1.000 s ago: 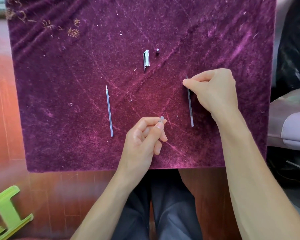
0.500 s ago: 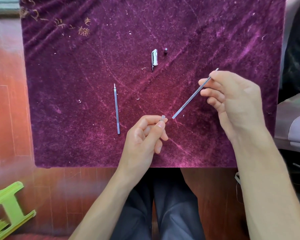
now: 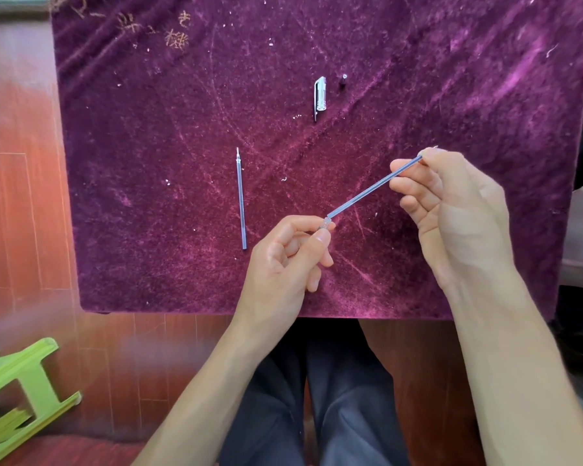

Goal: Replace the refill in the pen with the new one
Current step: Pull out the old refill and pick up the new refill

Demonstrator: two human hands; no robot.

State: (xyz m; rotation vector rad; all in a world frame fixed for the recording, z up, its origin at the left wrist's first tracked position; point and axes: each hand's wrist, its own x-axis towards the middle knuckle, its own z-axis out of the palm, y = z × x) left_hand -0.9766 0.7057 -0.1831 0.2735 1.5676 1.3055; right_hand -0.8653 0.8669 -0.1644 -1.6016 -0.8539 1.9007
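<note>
Bluish refill (image 3: 367, 193) between right fingertips (image 3: 399, 169) (slanted)

cloth (image 3: 155, 169) on table | refill on cloth (image 3: 240, 200) lies centre, tip to 12 o'clock | pen cap (image 3: 320, 97) at its 1 o'clock | small end piece (image 3: 343, 78) just beside cap, 3 o'clock | held refill (image 3: 367, 190) between left hand (image 3: 283, 264) and right hand (image 3: 458, 210) | stool (image 3: 17, 398) off cloth, 8 o'clock

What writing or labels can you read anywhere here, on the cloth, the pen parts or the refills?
Gold embroidered characters near the far left corner of the purple cloth: too blurred and partly cut off to read.
Pen cap: no print visible.
Refill lying on the cloth: no print visible.
Refill held in the right hand: no print visible.
Nothing readable.
</note>
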